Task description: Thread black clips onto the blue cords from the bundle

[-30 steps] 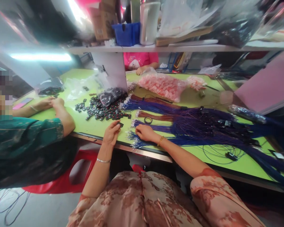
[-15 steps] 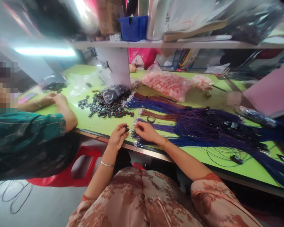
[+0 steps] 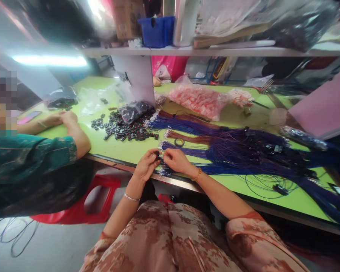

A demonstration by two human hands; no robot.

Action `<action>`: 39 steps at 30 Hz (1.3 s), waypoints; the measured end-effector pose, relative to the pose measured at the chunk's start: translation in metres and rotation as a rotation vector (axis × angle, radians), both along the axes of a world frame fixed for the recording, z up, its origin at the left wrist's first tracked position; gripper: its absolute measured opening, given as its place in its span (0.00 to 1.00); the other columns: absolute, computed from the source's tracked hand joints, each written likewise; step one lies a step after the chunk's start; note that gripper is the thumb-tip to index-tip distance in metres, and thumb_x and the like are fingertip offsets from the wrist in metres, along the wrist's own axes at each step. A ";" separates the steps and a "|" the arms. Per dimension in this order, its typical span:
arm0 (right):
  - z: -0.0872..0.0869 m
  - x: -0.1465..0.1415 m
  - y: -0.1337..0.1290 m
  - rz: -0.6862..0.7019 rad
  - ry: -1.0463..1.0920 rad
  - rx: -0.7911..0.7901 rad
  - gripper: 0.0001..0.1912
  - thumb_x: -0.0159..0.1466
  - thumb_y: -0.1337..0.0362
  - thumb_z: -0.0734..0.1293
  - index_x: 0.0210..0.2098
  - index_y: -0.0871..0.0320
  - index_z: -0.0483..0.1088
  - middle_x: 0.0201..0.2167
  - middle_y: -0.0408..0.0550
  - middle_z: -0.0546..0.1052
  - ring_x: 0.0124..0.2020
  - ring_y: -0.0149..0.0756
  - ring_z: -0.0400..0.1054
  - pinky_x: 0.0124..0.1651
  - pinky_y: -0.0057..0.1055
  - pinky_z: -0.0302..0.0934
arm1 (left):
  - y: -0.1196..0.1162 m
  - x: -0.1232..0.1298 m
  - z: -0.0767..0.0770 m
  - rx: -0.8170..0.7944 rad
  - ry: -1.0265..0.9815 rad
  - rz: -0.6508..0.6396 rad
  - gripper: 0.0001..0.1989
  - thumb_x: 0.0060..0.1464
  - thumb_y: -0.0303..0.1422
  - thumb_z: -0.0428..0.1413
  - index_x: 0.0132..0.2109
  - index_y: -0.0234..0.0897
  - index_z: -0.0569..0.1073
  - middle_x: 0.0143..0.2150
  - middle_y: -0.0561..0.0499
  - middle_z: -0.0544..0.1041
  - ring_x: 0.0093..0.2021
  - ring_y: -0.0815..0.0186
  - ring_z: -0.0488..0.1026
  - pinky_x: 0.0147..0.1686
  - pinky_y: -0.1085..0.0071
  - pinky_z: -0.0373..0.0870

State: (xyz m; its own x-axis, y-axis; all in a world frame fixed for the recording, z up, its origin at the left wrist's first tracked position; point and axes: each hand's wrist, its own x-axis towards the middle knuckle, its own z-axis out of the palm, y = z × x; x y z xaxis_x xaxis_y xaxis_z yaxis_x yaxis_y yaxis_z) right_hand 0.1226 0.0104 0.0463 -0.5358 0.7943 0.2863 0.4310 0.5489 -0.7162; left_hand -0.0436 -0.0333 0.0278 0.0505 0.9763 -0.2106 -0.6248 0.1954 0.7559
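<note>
Between the fingertips of my left hand (image 3: 147, 165) is a small black connector housing (image 3: 157, 154). My right hand (image 3: 176, 160) is pinched closed right beside it, over the metal-tipped ends of a wire bundle; the wire end in its fingers is too small to make out clearly. Blue and purple wires (image 3: 212, 168) run from under my right hand toward the right. Behind my hands lies a heap of black housings (image 3: 124, 128), some with red parts. A roll of black tape (image 3: 179, 142) rests on the wires beyond my right hand.
A co-worker's hands (image 3: 64, 118) rest on the green table (image 3: 99, 145) at the left. Farther back sits a clear bag of pink parts (image 3: 197, 100). The shelf (image 3: 229, 51) above carries a blue bin (image 3: 157, 32). A red stool (image 3: 107, 200) stands below left.
My left hand has moved right with the black connector housing, up against my right hand. My right hand stays pinched over the wire ends. The view has shifted slightly.
</note>
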 end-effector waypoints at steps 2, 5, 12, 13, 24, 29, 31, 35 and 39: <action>0.001 0.000 -0.001 -0.012 -0.016 -0.001 0.08 0.58 0.66 0.61 0.23 0.59 0.63 0.20 0.40 0.67 0.22 0.27 0.55 0.28 0.25 0.45 | 0.000 0.000 0.000 0.004 0.012 -0.004 0.14 0.46 0.27 0.63 0.43 0.34 0.74 0.39 0.48 0.76 0.37 0.71 0.72 0.38 0.76 0.70; 0.001 0.000 -0.001 -0.019 -0.035 -0.008 0.09 0.58 0.66 0.61 0.22 0.58 0.63 0.20 0.41 0.67 0.22 0.27 0.55 0.28 0.25 0.45 | -0.001 0.000 0.000 0.015 0.038 -0.015 0.15 0.46 0.28 0.63 0.43 0.35 0.74 0.41 0.48 0.76 0.38 0.70 0.72 0.38 0.75 0.69; -0.003 0.000 0.000 0.015 0.007 -0.075 0.10 0.59 0.65 0.60 0.22 0.59 0.62 0.18 0.38 0.64 0.21 0.25 0.53 0.26 0.25 0.44 | -0.004 0.004 0.003 0.043 0.167 0.020 0.17 0.44 0.30 0.65 0.44 0.36 0.75 0.40 0.50 0.76 0.35 0.73 0.72 0.35 0.78 0.69; -0.004 0.000 0.000 0.015 0.007 -0.076 0.11 0.60 0.64 0.60 0.22 0.59 0.61 0.18 0.38 0.64 0.21 0.26 0.52 0.26 0.25 0.44 | -0.004 0.005 0.002 0.048 0.195 0.036 0.17 0.44 0.30 0.65 0.44 0.36 0.75 0.39 0.50 0.76 0.34 0.73 0.71 0.35 0.78 0.69; -0.005 0.002 -0.002 0.073 -0.190 0.236 0.07 0.63 0.67 0.58 0.30 0.59 0.66 0.27 0.48 0.71 0.28 0.32 0.59 0.33 0.28 0.49 | -0.002 0.018 -0.003 -0.001 0.236 0.134 0.19 0.40 0.32 0.67 0.41 0.34 0.75 0.31 0.52 0.75 0.28 0.75 0.71 0.32 0.77 0.70; -0.002 0.008 0.004 0.098 -0.115 0.123 0.10 0.64 0.66 0.58 0.28 0.59 0.65 0.25 0.45 0.70 0.26 0.30 0.59 0.30 0.27 0.47 | -0.001 0.021 -0.002 0.017 0.172 0.166 0.18 0.40 0.31 0.67 0.41 0.35 0.75 0.34 0.52 0.76 0.29 0.75 0.71 0.33 0.78 0.70; -0.002 0.009 0.005 0.116 -0.109 0.119 0.10 0.64 0.67 0.58 0.27 0.59 0.65 0.24 0.45 0.70 0.25 0.29 0.59 0.30 0.27 0.47 | 0.000 0.020 -0.002 0.014 0.160 0.157 0.18 0.40 0.31 0.67 0.41 0.35 0.75 0.35 0.51 0.76 0.30 0.75 0.71 0.34 0.78 0.70; -0.006 0.005 -0.001 0.073 -0.147 0.153 0.08 0.62 0.68 0.59 0.26 0.59 0.64 0.23 0.44 0.69 0.24 0.29 0.57 0.29 0.27 0.45 | 0.000 0.022 -0.002 0.032 0.199 0.159 0.18 0.41 0.31 0.66 0.41 0.34 0.75 0.34 0.52 0.76 0.29 0.75 0.71 0.33 0.77 0.70; -0.006 0.004 -0.001 0.091 -0.199 0.162 0.07 0.60 0.68 0.60 0.26 0.59 0.65 0.23 0.44 0.70 0.24 0.29 0.58 0.30 0.27 0.46 | 0.000 0.025 -0.002 0.057 0.290 0.182 0.17 0.40 0.30 0.66 0.41 0.34 0.75 0.32 0.52 0.75 0.30 0.73 0.71 0.33 0.76 0.69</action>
